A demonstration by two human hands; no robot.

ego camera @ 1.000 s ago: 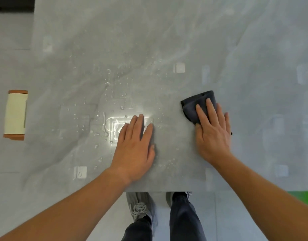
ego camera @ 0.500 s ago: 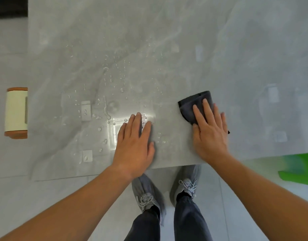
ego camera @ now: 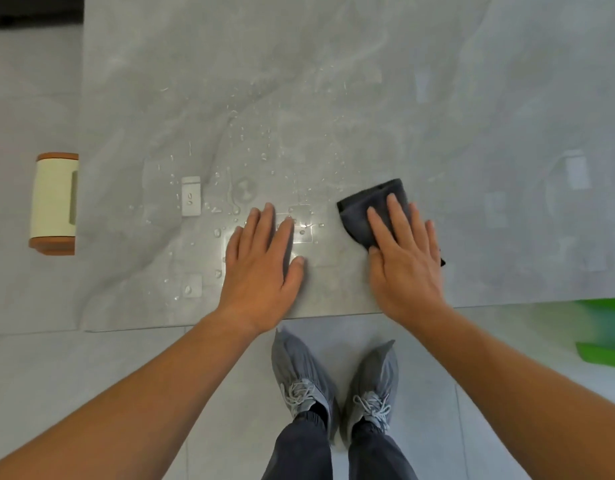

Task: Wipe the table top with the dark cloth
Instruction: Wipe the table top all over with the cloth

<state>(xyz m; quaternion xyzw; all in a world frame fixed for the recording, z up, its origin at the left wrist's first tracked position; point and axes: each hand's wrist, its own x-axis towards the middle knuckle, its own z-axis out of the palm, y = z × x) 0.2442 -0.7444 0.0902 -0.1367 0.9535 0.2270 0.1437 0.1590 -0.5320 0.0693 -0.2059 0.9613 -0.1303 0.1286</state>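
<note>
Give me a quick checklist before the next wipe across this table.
1. Dark cloth under right hand: ok, palm flat on it.
2. Cloth flat on table top: ok.
3. Left hand out of the cloth's way: not ok, it lies flat between the cloth and the droplets.
4. Water droplets cleared: not ok, left of the cloth.
5. Cloth dry enough: cannot tell.

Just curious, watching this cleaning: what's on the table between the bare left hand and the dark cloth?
In the head view, only wet table top lies between the left hand and the dark cloth: a few water droplets, no objects.
</note>
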